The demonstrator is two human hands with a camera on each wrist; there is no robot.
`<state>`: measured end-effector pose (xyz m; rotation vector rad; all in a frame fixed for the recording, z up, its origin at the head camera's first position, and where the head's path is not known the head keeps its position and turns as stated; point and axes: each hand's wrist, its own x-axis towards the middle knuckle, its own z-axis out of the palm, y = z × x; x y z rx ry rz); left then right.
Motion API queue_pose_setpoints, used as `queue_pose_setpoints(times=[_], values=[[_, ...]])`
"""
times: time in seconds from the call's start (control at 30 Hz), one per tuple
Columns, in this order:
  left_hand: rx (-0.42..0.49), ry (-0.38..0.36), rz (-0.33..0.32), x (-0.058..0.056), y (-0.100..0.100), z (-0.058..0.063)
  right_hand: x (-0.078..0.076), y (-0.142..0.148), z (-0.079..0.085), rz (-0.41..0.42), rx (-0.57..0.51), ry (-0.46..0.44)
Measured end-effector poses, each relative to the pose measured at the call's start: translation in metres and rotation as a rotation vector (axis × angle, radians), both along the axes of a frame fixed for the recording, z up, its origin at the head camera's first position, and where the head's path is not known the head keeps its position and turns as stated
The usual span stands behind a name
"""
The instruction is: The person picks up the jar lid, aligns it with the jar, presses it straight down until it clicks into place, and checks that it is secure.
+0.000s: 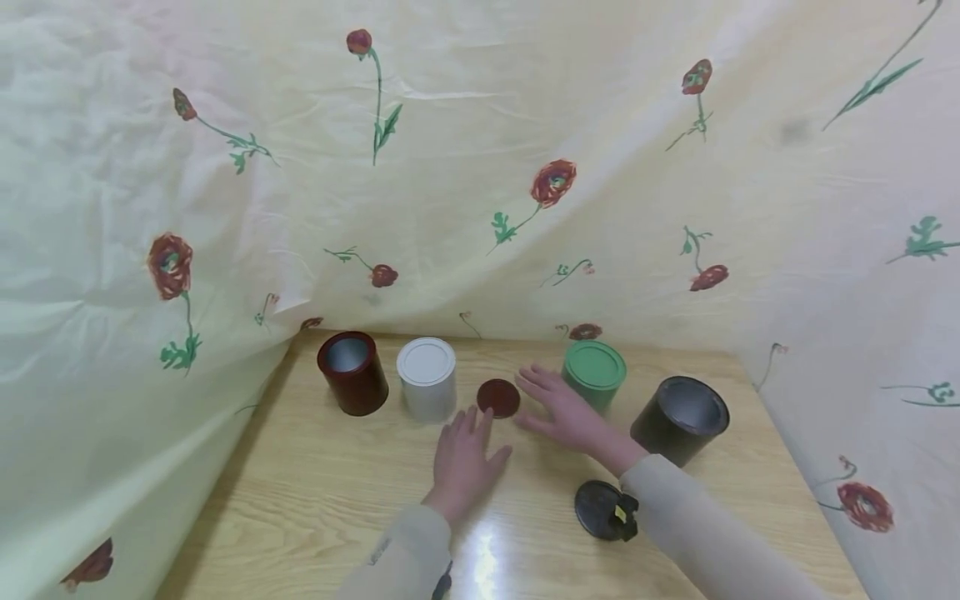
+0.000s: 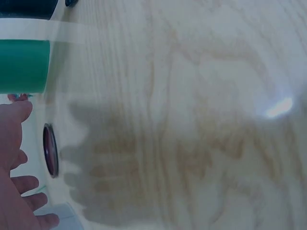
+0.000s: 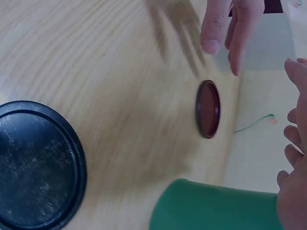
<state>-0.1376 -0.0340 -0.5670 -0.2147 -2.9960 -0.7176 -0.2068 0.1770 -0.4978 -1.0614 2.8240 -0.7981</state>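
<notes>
A dark red round lid (image 1: 498, 398) lies flat on the wooden table between my two hands. My left hand (image 1: 463, 458) hovers over the table with fingers spread, its fingertips at the lid's near-left edge in the head view. To the lid's right, my right hand (image 1: 562, 412) is stretched out, holding nothing, and overlaps the green lidded canister (image 1: 595, 367). In the right wrist view, the red lid (image 3: 208, 109) lies between the left fingertips and the green canister (image 3: 220, 206). The left hand's shadow falls on the table in the left wrist view.
At the back left stand an uncapped dark red canister (image 1: 358, 387) and a white lidded canister (image 1: 427, 387). An uncapped black canister (image 1: 678, 421) stands at the right. A black lid (image 1: 595, 508) lies under my right wrist. Floral cloth (image 1: 450, 167) hangs behind the table.
</notes>
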Motion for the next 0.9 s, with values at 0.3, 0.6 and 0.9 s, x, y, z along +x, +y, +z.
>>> queue_pose_setpoints(times=[0.3, 0.6, 0.9], values=[[-0.028, 0.002, 0.047, 0.007, 0.000, -0.006, -0.011, -0.004, -0.029, 0.003, 0.040, -0.087], [-0.111, -0.008, 0.068, 0.006, -0.001, -0.009, -0.020, -0.008, -0.048, -0.017, 0.085, -0.141], [-0.141, -0.001, 0.100, 0.002, 0.001, -0.016, -0.025, -0.015, -0.056, -0.055, 0.078, -0.174]])
